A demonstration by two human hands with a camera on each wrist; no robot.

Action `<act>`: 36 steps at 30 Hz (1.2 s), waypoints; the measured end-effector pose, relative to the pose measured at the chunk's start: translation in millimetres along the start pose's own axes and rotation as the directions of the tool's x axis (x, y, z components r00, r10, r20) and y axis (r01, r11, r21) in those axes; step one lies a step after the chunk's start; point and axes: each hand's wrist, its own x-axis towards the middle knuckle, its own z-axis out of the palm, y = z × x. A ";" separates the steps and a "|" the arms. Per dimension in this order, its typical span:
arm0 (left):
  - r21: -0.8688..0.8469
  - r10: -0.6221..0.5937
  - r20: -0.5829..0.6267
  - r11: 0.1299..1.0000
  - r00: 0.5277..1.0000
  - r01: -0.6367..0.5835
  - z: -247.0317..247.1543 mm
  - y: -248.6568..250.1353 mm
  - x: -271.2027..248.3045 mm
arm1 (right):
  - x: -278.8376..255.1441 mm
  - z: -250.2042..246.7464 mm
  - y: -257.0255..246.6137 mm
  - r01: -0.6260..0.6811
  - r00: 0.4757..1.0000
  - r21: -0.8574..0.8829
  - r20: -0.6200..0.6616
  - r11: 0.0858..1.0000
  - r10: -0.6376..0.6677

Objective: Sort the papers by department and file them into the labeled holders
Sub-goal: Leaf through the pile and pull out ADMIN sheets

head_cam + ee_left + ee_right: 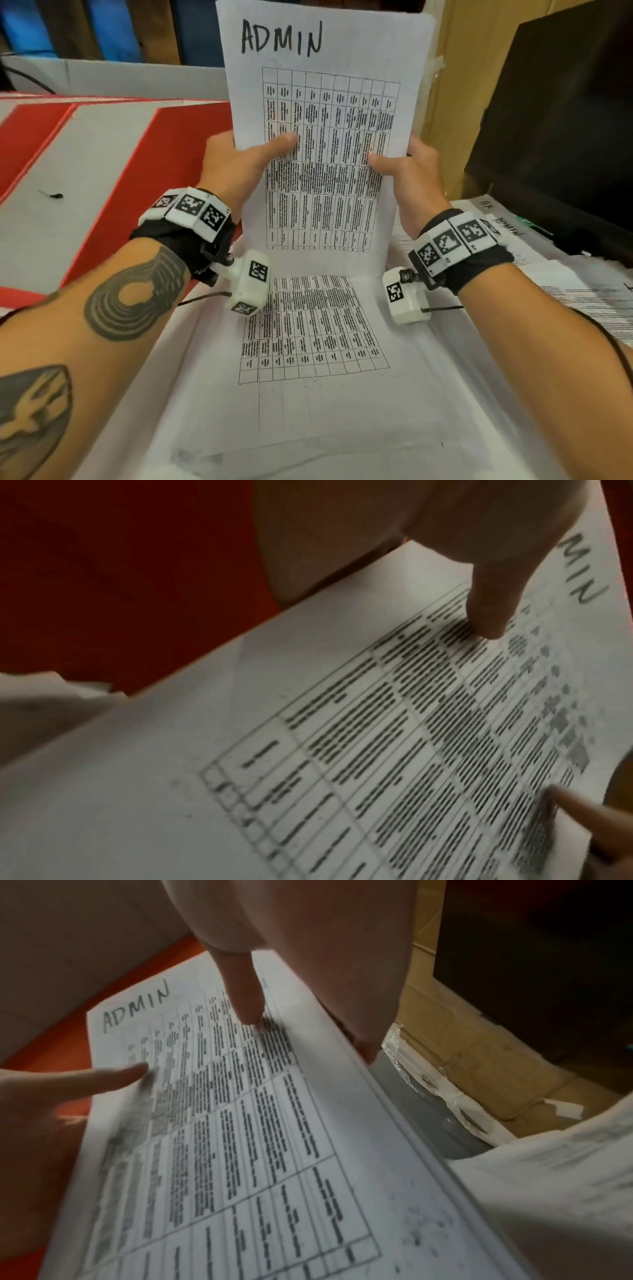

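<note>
Left hand (236, 161) and right hand (411, 164) each pinch ADMIN stack (325, 137), held upright, centre. Sheets (308, 394) lie near, more (555, 284) at right: sorting unfinished, filing apparently not begun.

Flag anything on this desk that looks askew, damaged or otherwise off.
Nothing looks damaged. The ADMIN sheets are held upright and fairly square between the left hand and right hand. The only untidy spot is the pile of papers at the right, fanned out at uneven angles rather than squared up.
</note>
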 end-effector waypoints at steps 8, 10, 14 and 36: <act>-0.022 -0.079 -0.005 0.997 0.997 0.078 -2.2 -18.2 -0.2 | -3.3 0.3 5.9 -0.091 0.993 -0.051 0.067 0.995 0.094; 0.005 -0.061 -0.005 0.998 0.998 0.061 -1.1 -24.0 -2.6 | -6.9 1.0 10.3 -0.111 0.991 -0.081 0.065 0.991 0.116; 0.016 -0.006 0.042 1.000 0.999 0.005 5.3 -8.3 6.2 | -3.4 -7.3 -9.1 -0.094 0.995 -0.052 -0.045 0.994 0.092; 0.863 -0.225 0.485 0.279 0.845 -0.421 130.1 -19.1 104.6 | -11.7 -164.6 36.2 0.154 0.621 -0.978 0.206 0.140 0.757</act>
